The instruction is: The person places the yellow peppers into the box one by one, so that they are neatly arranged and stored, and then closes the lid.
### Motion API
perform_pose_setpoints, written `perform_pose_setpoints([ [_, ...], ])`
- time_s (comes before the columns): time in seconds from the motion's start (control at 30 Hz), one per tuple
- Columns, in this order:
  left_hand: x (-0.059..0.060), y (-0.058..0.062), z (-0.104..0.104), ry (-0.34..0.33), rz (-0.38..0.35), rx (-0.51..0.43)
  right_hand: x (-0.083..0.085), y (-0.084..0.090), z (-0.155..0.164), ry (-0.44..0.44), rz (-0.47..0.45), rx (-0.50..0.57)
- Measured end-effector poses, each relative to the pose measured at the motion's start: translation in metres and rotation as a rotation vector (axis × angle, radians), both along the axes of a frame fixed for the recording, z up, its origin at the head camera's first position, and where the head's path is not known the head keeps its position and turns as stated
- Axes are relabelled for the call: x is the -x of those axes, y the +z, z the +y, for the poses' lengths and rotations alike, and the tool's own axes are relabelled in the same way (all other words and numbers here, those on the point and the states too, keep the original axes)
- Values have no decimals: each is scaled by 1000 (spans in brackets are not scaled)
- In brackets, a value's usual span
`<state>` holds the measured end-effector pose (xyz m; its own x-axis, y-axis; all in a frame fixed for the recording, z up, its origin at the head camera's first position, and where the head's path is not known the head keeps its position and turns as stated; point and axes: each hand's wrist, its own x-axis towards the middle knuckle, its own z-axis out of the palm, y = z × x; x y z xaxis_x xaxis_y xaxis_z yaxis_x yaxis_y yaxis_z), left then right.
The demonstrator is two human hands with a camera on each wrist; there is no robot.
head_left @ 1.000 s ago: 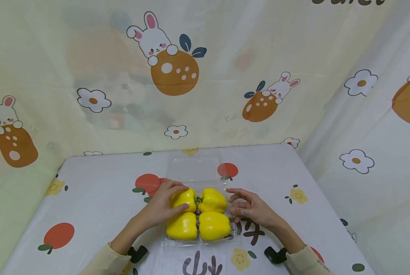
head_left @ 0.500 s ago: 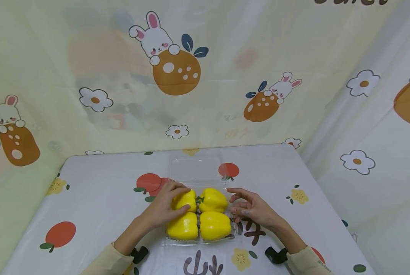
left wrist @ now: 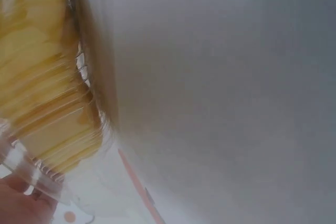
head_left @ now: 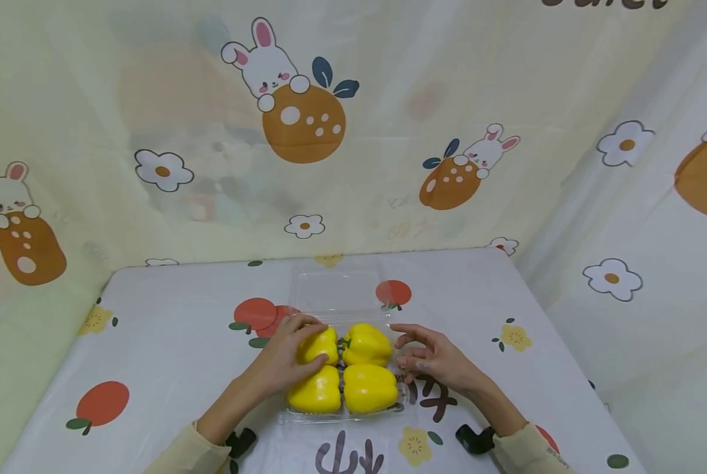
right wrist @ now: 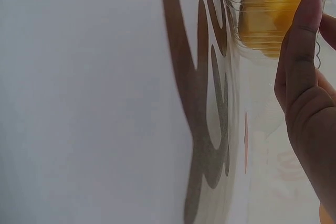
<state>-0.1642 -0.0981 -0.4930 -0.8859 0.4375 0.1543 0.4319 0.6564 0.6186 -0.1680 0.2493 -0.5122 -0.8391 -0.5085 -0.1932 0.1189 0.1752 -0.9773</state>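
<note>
Several yellow bell peppers fill the base of a clear plastic clamshell box (head_left: 341,419), whose lid (head_left: 338,289) lies folded back behind it. My left hand (head_left: 285,352) reaches over the box's left edge and grips the back-left bell pepper (head_left: 318,345), thumb toward its front and fingers round its back. The back-right pepper (head_left: 366,344), front-left pepper (head_left: 314,390) and front-right pepper (head_left: 370,389) lie beside it. At the box's right edge my right hand (head_left: 439,361) pinches the rim; the right wrist view shows the thumb (right wrist: 310,14) against the clear plastic (right wrist: 257,19).
The box stands on a white tablecloth (head_left: 170,342) printed with fruit, flowers and lettering. A patterned curtain (head_left: 377,164) hangs behind the table, and another (head_left: 650,329) along its right side. Dark wrist mounts (head_left: 476,440) stick out below the forearms.
Over the last second my left hand shifts very slightly on the back-left pepper. My right hand stays at the rim, and the box and the other peppers keep their places.
</note>
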Motion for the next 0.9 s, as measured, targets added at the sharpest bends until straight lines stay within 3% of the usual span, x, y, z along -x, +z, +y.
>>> perform_pose_setpoints([
  [0.4,1,6,-7,-26,-15,-13,1,1,0,-6,-4,-9],
  [0.67,3,9,-15,23,-28,-112,0,0,0,-5,0,-3],
  [0.9,8,15,-28,25,35,-174,-1,2,-1,-7,2,1],
])
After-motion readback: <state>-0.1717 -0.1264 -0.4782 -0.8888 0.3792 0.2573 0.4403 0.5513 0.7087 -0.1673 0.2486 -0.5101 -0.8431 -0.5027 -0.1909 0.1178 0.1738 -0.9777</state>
